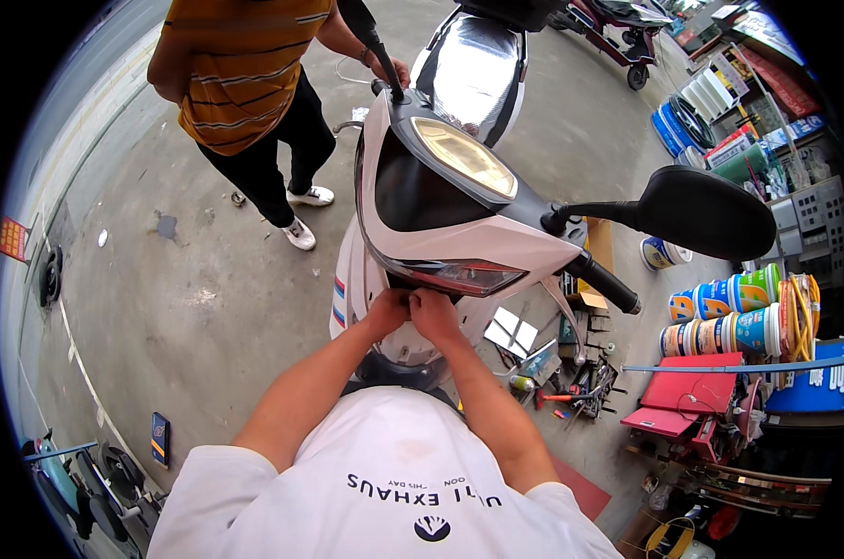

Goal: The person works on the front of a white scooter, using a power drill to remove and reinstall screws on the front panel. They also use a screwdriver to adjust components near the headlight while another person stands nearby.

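A white and black scooter (389, 250) stands with its front toward me. Both my hands are at the gap just under its headlight (469, 277), close together. My left hand (390, 311) is closed, its fingertips tucked into the dark opening. Beside it my right hand (431, 313) is also closed, with curled fingers reaching into the same gap. What the fingers grip there is hidden. Below them lies the white lower front panel (409, 347). Above are the instrument display (466, 156) and a black mirror (706, 212), with a handlebar grip (608, 284) sticking out right.
A person in an orange striped shirt (240, 74) stands left of the scooter, one hand at its far handlebar. Scattered tools (585, 391) and a white sheet (510, 332) lie right on the floor. Paint buckets (720, 334) and a red metal case (687, 382) stand farther right.
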The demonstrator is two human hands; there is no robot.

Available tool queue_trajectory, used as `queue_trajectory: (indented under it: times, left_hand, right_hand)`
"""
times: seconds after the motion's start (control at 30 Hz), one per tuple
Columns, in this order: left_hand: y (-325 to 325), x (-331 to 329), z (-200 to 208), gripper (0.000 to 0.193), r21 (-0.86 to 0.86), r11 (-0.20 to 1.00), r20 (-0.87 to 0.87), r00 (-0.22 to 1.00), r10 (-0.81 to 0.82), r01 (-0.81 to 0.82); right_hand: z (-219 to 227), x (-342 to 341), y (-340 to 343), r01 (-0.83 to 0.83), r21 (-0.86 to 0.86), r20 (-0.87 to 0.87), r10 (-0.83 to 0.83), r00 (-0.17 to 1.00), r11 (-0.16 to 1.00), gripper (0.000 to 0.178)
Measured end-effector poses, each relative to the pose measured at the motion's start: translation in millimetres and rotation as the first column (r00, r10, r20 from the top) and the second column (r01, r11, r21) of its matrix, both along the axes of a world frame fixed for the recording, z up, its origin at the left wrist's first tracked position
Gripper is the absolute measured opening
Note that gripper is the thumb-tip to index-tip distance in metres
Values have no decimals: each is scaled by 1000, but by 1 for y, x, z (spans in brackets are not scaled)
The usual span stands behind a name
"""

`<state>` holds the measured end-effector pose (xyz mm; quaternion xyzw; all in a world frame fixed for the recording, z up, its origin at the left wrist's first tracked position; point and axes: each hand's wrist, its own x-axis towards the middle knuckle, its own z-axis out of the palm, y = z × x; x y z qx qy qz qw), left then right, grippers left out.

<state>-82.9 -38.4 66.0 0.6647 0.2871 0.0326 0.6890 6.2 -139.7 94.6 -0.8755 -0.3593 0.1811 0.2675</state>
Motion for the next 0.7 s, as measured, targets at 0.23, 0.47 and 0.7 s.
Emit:
queue_trajectory:
  times: [0.23, 0.47, 0.7]
  left_hand:
    - [2, 3, -6, 26, 188, 982, -7, 999, -34, 34]
    - [5, 5, -14, 30, 208, 977, -11, 998, -56, 57]
    - [5, 8, -18, 31, 217, 973, -45, 996, -74, 82]
  right_hand:
    - [10, -7, 1, 40, -2, 32, -40, 999, 999, 24]
    - [15, -8, 2, 34, -54, 38, -32, 999, 998, 25]
    - [15, -5, 1, 26, -87, 38, -23, 999, 996, 28]
